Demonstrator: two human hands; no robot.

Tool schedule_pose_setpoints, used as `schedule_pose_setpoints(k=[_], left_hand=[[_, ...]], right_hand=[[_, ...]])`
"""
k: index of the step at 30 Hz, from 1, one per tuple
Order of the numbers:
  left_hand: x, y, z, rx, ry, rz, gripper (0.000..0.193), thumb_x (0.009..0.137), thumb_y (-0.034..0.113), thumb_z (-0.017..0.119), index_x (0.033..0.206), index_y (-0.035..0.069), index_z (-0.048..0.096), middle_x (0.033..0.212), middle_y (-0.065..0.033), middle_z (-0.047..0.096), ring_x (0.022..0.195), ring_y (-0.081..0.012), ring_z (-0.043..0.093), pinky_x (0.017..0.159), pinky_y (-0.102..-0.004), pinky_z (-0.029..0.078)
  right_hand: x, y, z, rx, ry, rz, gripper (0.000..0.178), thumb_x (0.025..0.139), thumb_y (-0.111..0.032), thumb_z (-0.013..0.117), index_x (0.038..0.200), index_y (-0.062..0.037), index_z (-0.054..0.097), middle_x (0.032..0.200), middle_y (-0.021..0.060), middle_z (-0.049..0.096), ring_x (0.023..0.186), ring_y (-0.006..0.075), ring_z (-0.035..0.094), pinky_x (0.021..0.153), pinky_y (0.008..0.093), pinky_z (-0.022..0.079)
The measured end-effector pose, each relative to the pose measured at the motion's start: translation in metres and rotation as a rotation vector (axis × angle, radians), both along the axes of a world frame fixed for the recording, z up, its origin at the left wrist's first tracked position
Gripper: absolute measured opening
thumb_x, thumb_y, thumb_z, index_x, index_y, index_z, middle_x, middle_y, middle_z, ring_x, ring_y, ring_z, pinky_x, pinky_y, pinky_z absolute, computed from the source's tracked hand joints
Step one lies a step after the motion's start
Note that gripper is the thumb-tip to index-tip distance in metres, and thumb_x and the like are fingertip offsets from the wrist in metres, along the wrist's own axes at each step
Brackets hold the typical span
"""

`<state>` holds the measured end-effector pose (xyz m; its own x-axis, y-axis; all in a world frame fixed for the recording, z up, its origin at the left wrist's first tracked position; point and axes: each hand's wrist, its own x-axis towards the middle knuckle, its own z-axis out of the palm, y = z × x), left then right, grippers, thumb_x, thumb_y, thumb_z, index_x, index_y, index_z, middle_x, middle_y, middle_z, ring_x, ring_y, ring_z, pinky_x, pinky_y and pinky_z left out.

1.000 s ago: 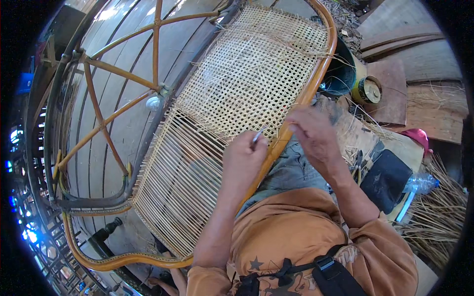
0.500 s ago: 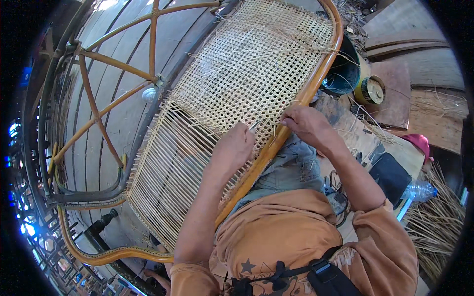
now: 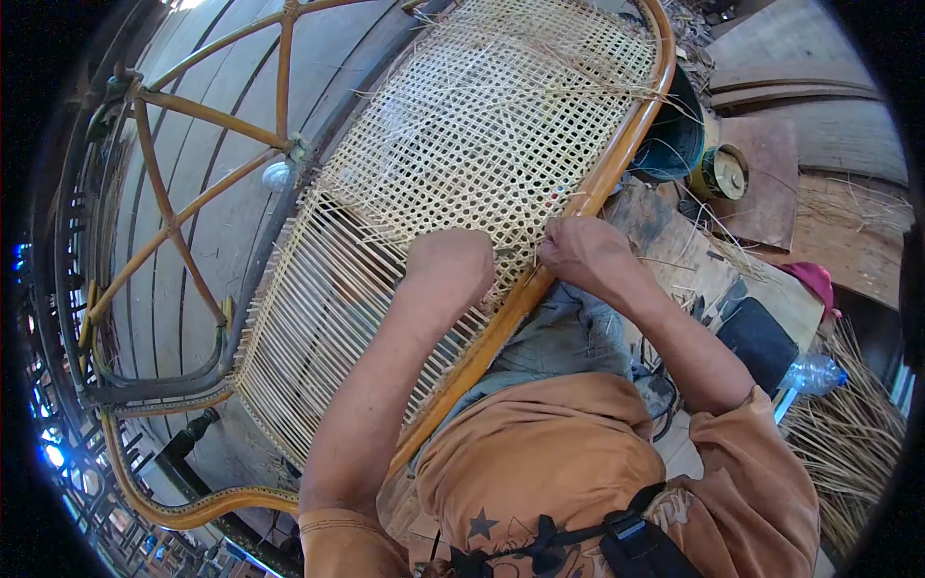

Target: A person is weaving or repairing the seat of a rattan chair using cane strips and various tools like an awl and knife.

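Observation:
A pale cane seat panel point(image 3: 482, 125) is stretched in a brown rattan frame point(image 3: 631, 149) across my lap. Its far part is woven in an open mesh; the near-left part has only parallel strands point(image 3: 332, 318). My left hand point(image 3: 448, 265) is closed over the edge of the mesh. A thin metal tool point(image 3: 505, 252) pokes out of it towards my right hand; most of it is hidden in the fist. Beside the frame's near rail, my right hand point(image 3: 583, 252) is closed with its fingertips at the weave's border. Whatever it pinches cannot be made out.
Loose cane ends stick up from the mesh. To the left stands a crossed rattan framework point(image 3: 173, 226). On the right are a dark bucket point(image 3: 679, 144), a yellow can point(image 3: 723, 173), a plastic bottle point(image 3: 815, 374) and a bundle of cane point(image 3: 848, 433).
My left hand has turned over, so less of the metal tool shows. My right hand has drawn slightly down and left, nearer to it. The view has shifted a little.

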<state>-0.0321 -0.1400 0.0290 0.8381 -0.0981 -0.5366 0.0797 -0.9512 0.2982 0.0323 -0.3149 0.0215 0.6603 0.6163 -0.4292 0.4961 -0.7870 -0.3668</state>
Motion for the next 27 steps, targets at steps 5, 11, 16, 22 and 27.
schedule_pose_setpoints(k=[5, 11, 16, 22, 27], left_hand=[[0.018, -0.003, 0.008, 0.045, 0.069, -0.025, 0.024, 0.081, 0.018, 0.05, 0.081, 0.001, 0.067, 0.075, -0.0175, 0.065, 0.073, -0.0335, 0.065, 0.064, -0.0438, 0.051], [0.035, -0.019, 0.024, 0.128, 0.057, -0.17, 0.02, 0.081, 0.013, 0.052, 0.085, 0.006, 0.07, 0.086, -0.0137, 0.068, 0.081, -0.0276, 0.067, 0.069, -0.0389, 0.052], [0.053, -0.024, 0.02, 0.126, 0.131, -0.298, 0.019, 0.079, 0.012, 0.053, 0.087, 0.006, 0.07, 0.089, -0.0128, 0.068, 0.083, -0.026, 0.067, 0.069, -0.0385, 0.052], [0.07, -0.002, 0.009, 0.048, 0.33, -0.331, 0.023, 0.076, 0.018, 0.061, 0.094, 0.008, 0.07, 0.096, -0.0093, 0.068, 0.088, -0.0258, 0.066, 0.072, -0.0359, 0.052], [0.057, 0.006, 0.008, -0.029, 0.346, -0.21, 0.023, 0.076, 0.016, 0.054, 0.089, 0.002, 0.068, 0.086, -0.0158, 0.067, 0.078, -0.0322, 0.065, 0.067, -0.0402, 0.051]], right_hand=[[0.004, 0.003, 0.008, -0.049, 0.073, -0.031, 0.023, 0.078, -0.019, 0.054, 0.071, 0.0005, 0.063, 0.073, 0.0221, 0.063, 0.074, 0.036, 0.065, 0.066, 0.0439, 0.052], [0.001, 0.005, 0.002, -0.044, 0.116, -0.09, 0.024, 0.079, -0.02, 0.054, 0.072, 0.001, 0.062, 0.073, 0.0221, 0.062, 0.072, 0.037, 0.064, 0.065, 0.0443, 0.052], [-0.014, -0.002, -0.013, 0.053, 0.054, -0.132, 0.023, 0.082, -0.021, 0.052, 0.075, -0.0009, 0.062, 0.072, 0.0214, 0.062, 0.072, 0.038, 0.063, 0.066, 0.0461, 0.052], [-0.04, -0.004, -0.021, 0.134, -0.186, -0.149, 0.015, 0.081, -0.016, 0.055, 0.075, -0.0033, 0.057, 0.071, 0.0192, 0.06, 0.069, 0.0362, 0.062, 0.058, 0.0432, 0.051], [-0.036, 0.0, -0.016, 0.067, -0.128, -0.119, 0.015, 0.087, -0.017, 0.052, 0.081, -0.0041, 0.056, 0.078, 0.0194, 0.059, 0.075, 0.0378, 0.06, 0.063, 0.0438, 0.049]])
